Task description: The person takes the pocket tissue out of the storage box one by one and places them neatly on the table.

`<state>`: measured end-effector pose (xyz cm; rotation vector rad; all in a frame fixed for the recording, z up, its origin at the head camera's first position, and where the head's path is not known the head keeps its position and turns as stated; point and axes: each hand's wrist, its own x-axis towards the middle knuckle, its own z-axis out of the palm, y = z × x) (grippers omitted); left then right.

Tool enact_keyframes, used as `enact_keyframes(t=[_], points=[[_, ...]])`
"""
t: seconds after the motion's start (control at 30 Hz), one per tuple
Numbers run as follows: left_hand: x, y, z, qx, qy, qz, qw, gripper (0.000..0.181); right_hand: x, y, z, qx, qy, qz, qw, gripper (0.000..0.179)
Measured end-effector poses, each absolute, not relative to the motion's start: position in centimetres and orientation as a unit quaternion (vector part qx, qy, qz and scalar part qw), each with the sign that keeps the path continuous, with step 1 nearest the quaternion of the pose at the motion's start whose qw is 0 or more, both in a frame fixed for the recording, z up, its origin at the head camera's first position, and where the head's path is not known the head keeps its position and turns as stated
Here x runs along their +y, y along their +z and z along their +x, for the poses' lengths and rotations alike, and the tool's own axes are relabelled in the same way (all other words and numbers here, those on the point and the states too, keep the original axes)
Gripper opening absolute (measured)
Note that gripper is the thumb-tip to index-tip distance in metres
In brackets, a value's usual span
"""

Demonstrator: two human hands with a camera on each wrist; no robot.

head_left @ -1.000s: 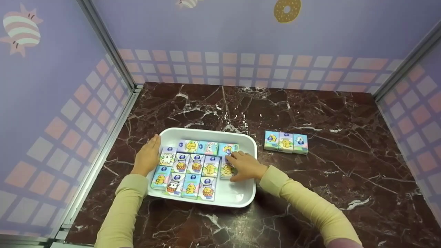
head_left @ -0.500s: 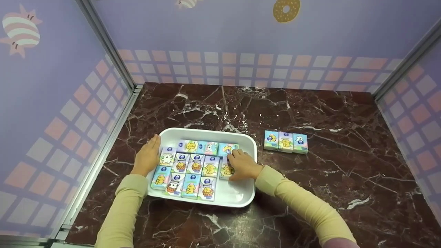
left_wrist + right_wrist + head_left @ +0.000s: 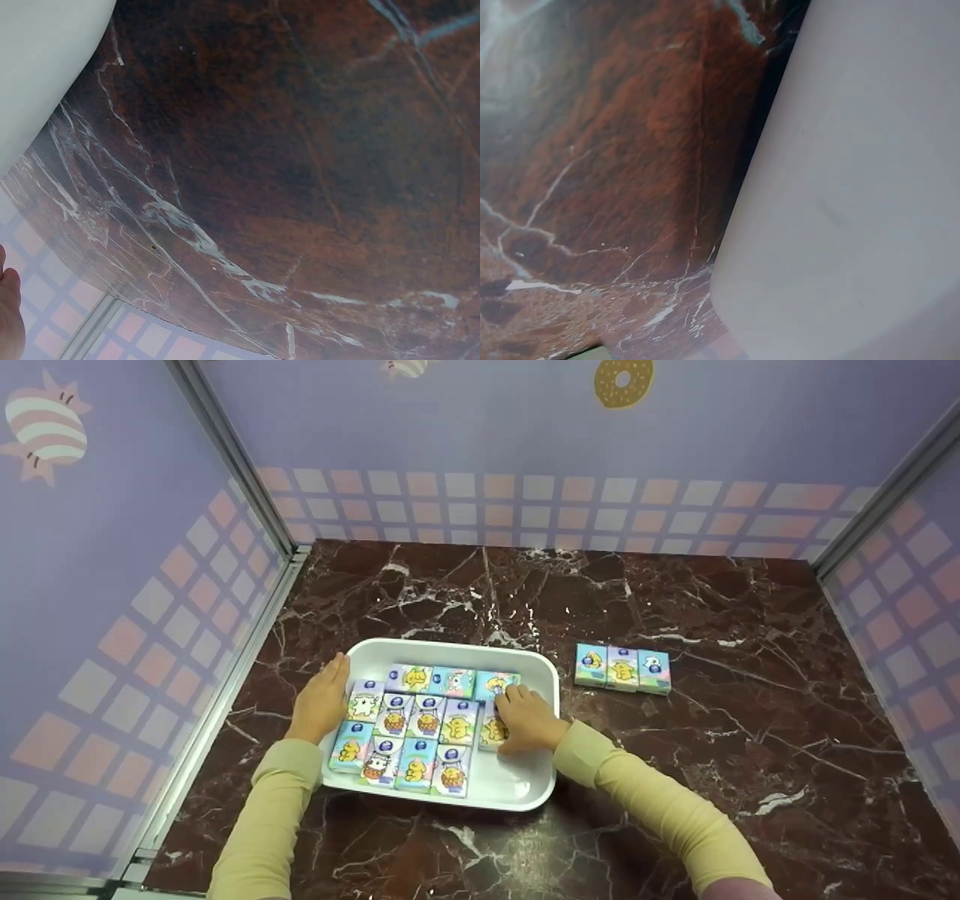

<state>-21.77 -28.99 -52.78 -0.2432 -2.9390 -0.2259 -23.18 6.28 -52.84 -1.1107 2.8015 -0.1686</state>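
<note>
A white plastic tray holds several small tissue packs with cartoon animals, laid flat in rows. My left hand lies along the tray's left side with its fingers straight, touching the rim. Inside the tray, at the right end of the middle row, my right hand grips a purple tissue pack, fingers at its upper end and thumb near its lower end. The hand covers that pack's right part. A blue tissue pack lies just above it. In the right wrist view the tray's outer wall fills the right side.
Three tissue packs lie side by side on the dark marbled tabletop, right of the tray. Purple panels with checked borders enclose the table at the back, left and right. Bare tray floor shows at the lower right inside.
My right hand has shifted slightly left, closer over the purple tissue pack. My left hand, the tray and the other packs have stayed put.
</note>
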Motion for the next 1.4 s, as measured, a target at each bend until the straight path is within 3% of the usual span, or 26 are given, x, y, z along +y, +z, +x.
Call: enact_keyframes(t=[0.2, 0.47, 0.87, 1.2, 1.4], points=[[-28.9, -52.8, -21.9, -0.989, -0.078, -0.084, 0.099, 0.051, 6.2, -53.1, -23.2, 0.931, -0.069, -0.349, 0.076, 0.078], [-28.6, -52.7, -21.9, -0.988, -0.081, -0.083, 0.098, 0.053, 6.3, -53.2, -23.2, 0.930, -0.098, -0.341, 0.094, 0.077], [-28.7, -52.7, -21.8, -0.990, -0.080, -0.076, 0.089, 0.052, 6.7, -52.3, -23.3, 0.912, -0.118, -0.389, 0.065, 0.071], [-28.9, -52.9, -21.8, -0.988, -0.074, -0.082, 0.110, 0.053, 8.3, -49.8, -24.1, 0.913, -0.199, -0.346, 0.089, 0.081], [-28.9, -52.8, -21.8, -0.988, -0.072, -0.082, 0.107, 0.053, 9.8, -48.9, -24.9, 0.910, -0.228, -0.341, 0.064, 0.080]])
